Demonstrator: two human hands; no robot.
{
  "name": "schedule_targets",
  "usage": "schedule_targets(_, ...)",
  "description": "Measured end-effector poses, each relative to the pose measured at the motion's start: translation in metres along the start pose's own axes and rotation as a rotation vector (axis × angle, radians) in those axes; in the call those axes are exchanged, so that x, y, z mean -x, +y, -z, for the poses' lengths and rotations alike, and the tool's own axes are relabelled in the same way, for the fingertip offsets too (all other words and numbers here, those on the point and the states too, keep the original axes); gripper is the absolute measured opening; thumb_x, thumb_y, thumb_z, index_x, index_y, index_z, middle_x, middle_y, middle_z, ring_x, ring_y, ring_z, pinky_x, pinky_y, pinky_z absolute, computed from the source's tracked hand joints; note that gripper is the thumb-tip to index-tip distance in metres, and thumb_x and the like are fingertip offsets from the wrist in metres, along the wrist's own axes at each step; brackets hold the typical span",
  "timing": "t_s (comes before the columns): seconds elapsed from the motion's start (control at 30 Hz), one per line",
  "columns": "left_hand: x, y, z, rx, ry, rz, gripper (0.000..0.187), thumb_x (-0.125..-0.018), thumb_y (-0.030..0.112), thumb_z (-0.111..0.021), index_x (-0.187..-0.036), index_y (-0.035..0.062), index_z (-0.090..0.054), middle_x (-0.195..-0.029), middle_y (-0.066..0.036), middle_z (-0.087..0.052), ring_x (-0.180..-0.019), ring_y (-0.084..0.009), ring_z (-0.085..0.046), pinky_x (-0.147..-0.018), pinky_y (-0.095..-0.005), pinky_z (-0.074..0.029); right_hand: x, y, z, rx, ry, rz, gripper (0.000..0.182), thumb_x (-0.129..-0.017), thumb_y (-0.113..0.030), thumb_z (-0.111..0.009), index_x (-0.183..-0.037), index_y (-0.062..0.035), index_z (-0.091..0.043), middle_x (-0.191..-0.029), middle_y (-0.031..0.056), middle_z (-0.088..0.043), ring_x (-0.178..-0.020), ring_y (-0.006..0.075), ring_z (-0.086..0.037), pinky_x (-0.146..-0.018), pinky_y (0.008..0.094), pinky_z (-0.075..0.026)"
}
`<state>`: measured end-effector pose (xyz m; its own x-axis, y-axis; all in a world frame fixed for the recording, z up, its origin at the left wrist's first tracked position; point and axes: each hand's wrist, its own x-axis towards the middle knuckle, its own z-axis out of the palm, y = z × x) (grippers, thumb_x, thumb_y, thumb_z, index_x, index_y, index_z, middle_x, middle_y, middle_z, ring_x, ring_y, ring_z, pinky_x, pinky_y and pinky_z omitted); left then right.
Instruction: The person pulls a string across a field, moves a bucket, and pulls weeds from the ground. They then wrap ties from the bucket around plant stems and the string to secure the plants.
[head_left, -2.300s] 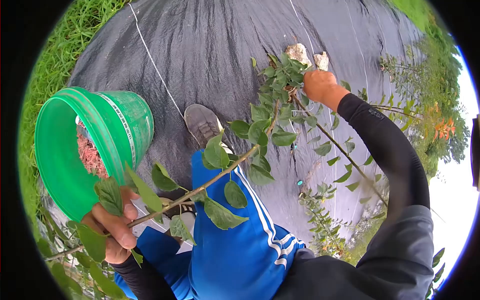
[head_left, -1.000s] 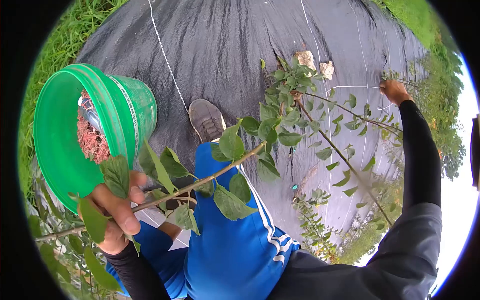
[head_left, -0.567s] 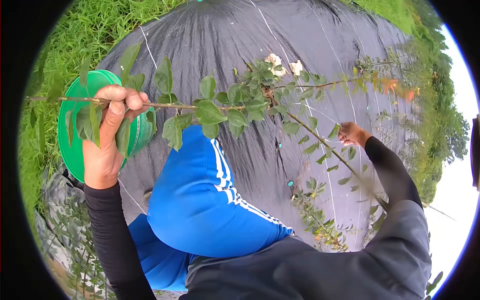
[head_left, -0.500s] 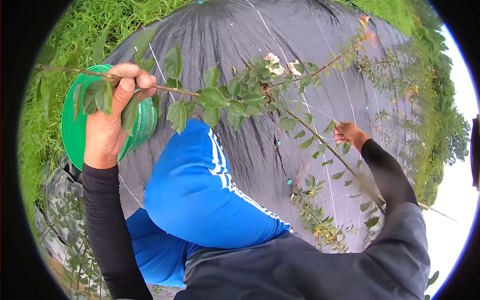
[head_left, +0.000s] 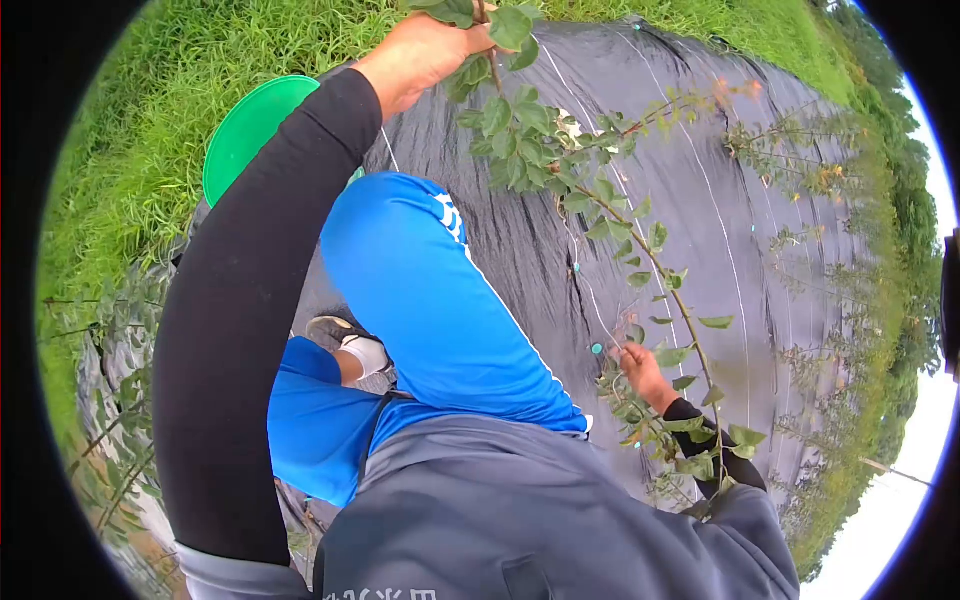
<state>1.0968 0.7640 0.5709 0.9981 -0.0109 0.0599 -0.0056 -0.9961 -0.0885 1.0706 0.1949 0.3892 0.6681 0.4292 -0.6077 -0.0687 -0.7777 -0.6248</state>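
My left hand (head_left: 425, 50) is closed around the stem of a leafy branch (head_left: 525, 120) at the top of the view. The stem bends from there to a fork, and a long leafy shoot (head_left: 652, 262) runs on down to the right. My right hand (head_left: 648, 377), lower right, has its fingers pinched on one end of a thin pale string (head_left: 590, 290). That string rises from my fingertips toward the fork of the branch, where leaves hide its far end. Several leaves of the long shoot hang just beside my right hand and forearm.
A green round container (head_left: 255, 130) sits at the left, partly behind my left sleeve. Black ground sheet (head_left: 700, 290) covers the soil, with grass (head_left: 200, 90) along its edge. My bent knee (head_left: 390, 230) in blue trousers is below the branch. More plants (head_left: 820, 180) grow at the right.
My left hand has swung up and to the right with the branch, which bends more steeply. My right hand has moved down and left, with the string now hanging downward.
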Motion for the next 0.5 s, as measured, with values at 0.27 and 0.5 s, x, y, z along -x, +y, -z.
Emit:
schedule_targets(0.27,0.020,0.076,0.028,1.160,0.331,-0.072,0.043,-0.083,0.013,-0.058,-0.125,0.0084,-0.049,-0.107,-0.012,-0.062,-0.098,-0.0191,-0.059,-0.080,-0.0295,-0.047,0.110,-0.086,-0.044,0.162,0.162,0.086,0.014,-0.090,-0.011,-0.047,-0.093,-0.0036,-0.058,-0.065,0.0186,-0.052,-0.059,0.0336,-0.054,-0.057,0.0374,-0.043)
schedule_targets(0.5,0.145,0.043,0.070,1.108,0.719,0.451,0.041,-0.089,0.014,-0.050,-0.128,0.0032,-0.045,-0.122,-0.014,-0.053,-0.108,-0.0188,-0.053,-0.091,-0.0299,-0.042,0.148,-0.179,-0.039,0.101,0.134,0.520,0.012,-0.090,-0.005,-0.046,-0.091,-0.0014,-0.057,-0.071,0.0107,-0.057,-0.059,0.0156,-0.053,-0.054,0.0287,-0.040)
